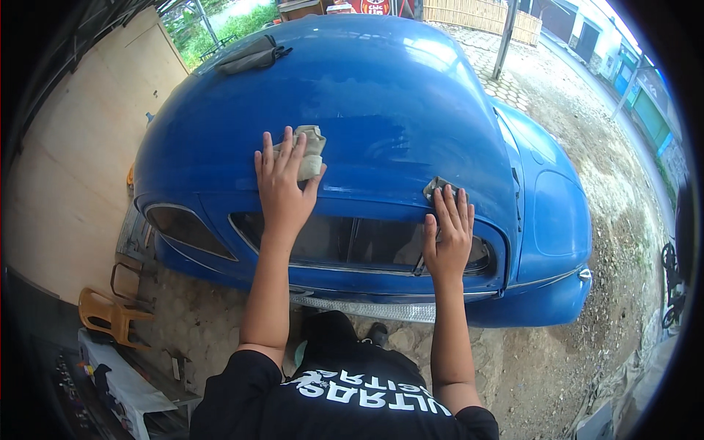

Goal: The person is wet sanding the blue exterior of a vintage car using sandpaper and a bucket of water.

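A rounded blue car (352, 95) fills the middle of the view, its roof under both my hands. My left hand (282, 187) lies flat with fingers stretched out, pressing on a folded beige-grey cloth (311, 163) that shows past its right side. Further right, my right hand (449, 236) reaches to the roof's near edge, above the side window. Its fingers are straight and rest over a smaller grey cloth (437, 185), partly hidden under them. A dark grey folded cloth (253, 56) sits by itself at the far left of the roof.
A brown plastic chair (110, 314) stands at the left, by a pale board wall (88, 147). Below it is a white-covered table (125, 378). Stony ground (543, 367) lies around the car. A post (506, 44) rises at the far right, with a bamboo fence (469, 15) behind.
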{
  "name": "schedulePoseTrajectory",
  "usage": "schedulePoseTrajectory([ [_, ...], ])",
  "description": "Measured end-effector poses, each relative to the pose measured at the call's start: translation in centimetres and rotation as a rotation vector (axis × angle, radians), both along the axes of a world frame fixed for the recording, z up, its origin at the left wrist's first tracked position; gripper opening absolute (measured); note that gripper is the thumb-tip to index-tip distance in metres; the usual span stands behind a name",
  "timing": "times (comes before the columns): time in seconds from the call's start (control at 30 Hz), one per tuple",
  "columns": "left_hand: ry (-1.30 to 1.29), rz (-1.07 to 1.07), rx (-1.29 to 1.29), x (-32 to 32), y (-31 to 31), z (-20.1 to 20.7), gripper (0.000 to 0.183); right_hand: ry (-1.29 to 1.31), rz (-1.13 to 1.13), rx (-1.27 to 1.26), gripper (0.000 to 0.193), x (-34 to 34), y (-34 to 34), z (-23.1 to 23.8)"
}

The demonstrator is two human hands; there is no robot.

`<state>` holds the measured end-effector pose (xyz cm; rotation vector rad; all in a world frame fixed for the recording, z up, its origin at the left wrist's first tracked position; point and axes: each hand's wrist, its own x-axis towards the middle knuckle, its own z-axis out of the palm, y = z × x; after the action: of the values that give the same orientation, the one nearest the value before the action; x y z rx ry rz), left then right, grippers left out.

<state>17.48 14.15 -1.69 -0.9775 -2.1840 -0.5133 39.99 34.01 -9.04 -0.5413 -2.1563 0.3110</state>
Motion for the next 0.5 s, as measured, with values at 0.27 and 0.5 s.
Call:
schedulePoseTrajectory([
  [0.27,-0.043,-0.01,0.119,-5.0,4.2,2.1,0.046,0.05,-0.038,-0.048,0.05,-0.9,-0.8,-0.7],
  [0.5,-0.297,-0.074,0.043,-10.2,9.3,7.0,0.046,0.076,-0.036,-0.102,0.05,-1.4,-0.9,-1.2],
])
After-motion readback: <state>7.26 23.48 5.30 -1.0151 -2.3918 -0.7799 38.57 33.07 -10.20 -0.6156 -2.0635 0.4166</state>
